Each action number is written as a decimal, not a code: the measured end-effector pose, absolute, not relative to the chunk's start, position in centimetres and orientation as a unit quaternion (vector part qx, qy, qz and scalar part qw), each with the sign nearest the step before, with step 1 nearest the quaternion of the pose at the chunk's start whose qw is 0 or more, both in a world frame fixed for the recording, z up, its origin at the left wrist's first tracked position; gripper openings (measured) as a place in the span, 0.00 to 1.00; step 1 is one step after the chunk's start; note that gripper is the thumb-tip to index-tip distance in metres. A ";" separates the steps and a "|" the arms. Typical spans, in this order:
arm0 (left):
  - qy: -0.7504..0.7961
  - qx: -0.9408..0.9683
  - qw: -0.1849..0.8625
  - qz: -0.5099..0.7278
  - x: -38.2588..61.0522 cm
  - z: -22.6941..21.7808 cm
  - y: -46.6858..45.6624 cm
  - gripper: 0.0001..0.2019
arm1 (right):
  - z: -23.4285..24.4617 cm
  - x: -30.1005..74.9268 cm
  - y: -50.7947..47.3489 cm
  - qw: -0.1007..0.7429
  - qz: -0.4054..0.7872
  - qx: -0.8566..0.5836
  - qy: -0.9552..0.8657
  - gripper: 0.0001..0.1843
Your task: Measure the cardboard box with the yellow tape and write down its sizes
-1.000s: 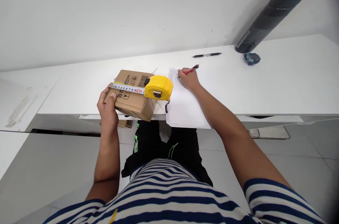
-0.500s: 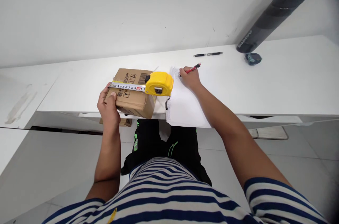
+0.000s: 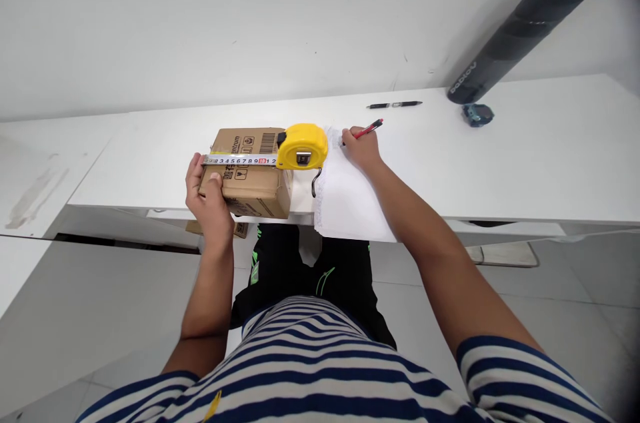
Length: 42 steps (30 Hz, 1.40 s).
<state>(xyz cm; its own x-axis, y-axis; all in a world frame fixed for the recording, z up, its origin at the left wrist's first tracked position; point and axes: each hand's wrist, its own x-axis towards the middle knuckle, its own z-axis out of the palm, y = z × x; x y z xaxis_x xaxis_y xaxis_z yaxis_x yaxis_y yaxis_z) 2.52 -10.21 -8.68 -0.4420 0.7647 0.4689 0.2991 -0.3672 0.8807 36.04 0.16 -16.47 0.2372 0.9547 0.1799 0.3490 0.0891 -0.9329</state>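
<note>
My left hand (image 3: 207,196) grips the left end of a brown cardboard box (image 3: 257,186), thumb on its front side. Across the box's top lies the pulled-out blade of a yellow tape measure (image 3: 303,145); the blade's end is at my left fingers, and the case rests at the box's right end with its wrist strap hanging down. My right hand (image 3: 363,146) is closed around a red pen (image 3: 369,128), its tip hidden by the fingers, over the upper left of a white paper pad (image 3: 350,203) with a ragged left edge.
A black pen (image 3: 395,104) lies on the white desk (image 3: 530,163) near the wall. Further right stand a tall dark bottle (image 3: 515,30) and, beside its base, a small dark blue-green object (image 3: 478,115). Another cardboard piece (image 3: 240,230) shows below the desk edge.
The box has tilted slightly in my left hand and, with the tape measure, sits a little higher in view. My right hand with the red pen has shifted slightly right.
</note>
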 end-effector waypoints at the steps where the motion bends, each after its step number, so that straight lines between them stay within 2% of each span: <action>1: 0.535 0.499 0.178 0.658 2.5 -8.7 -10.2 0.21 | -16.4 36.0 0.1 0.506 0.297 -0.610 -0.533 0.23; 14: 0.545 0.464 0.209 0.667 3.1 -8.1 -10.4 0.23 | -16.2 35.9 0.1 0.515 0.250 -0.649 -0.501 0.24; 19: 0.539 0.456 0.215 0.675 3.1 -8.1 -10.4 0.22 | -16.2 36.0 0.1 0.486 0.248 -0.655 -0.522 0.21; 24: 0.545 0.470 0.205 0.664 2.8 -8.5 -10.4 0.21 | -15.9 35.6 -0.3 0.448 0.192 -0.677 -0.552 0.19; 29: 0.540 0.475 0.205 0.663 2.8 -8.2 -10.8 0.20 | -14.8 34.9 -1.0 0.353 0.108 -0.675 -0.639 0.10; 31: 0.537 0.473 0.213 0.665 2.9 -8.0 -11.1 0.19 | -14.1 34.9 -1.5 0.306 0.102 -0.672 -0.666 0.17; 33: 0.537 0.472 0.219 0.664 2.9 -7.9 -11.3 0.19 | -13.0 34.9 -2.5 0.300 0.121 -0.653 -0.684 0.22; 36: 0.531 0.477 0.219 0.665 2.9 -7.9 -11.4 0.19 | -10.6 34.9 -5.2 0.360 0.260 -0.534 -0.720 0.32; 39: 0.520 0.484 0.218 0.669 3.0 -8.1 -11.5 0.19 | -8.1 33.8 -8.6 0.400 0.405 -0.379 -0.730 0.50; 40: 0.517 0.485 0.220 0.670 3.0 -8.2 -11.5 0.18 | -7.3 33.2 -9.6 0.412 0.416 -0.359 -0.728 0.52; 42: 0.513 0.482 0.231 0.672 3.0 -8.2 -11.5 0.19 | -6.2 31.6 -11.0 0.451 0.389 -0.370 -0.713 0.48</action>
<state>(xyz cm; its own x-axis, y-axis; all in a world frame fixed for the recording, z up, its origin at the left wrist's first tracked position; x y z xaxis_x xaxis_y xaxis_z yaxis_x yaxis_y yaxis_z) 2.96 -11.52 -8.20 -0.4285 0.8050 0.4103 0.1833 -0.3672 0.9119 31.62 -11.04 -6.16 -0.3203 0.8781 0.3553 0.1772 0.4240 -0.8882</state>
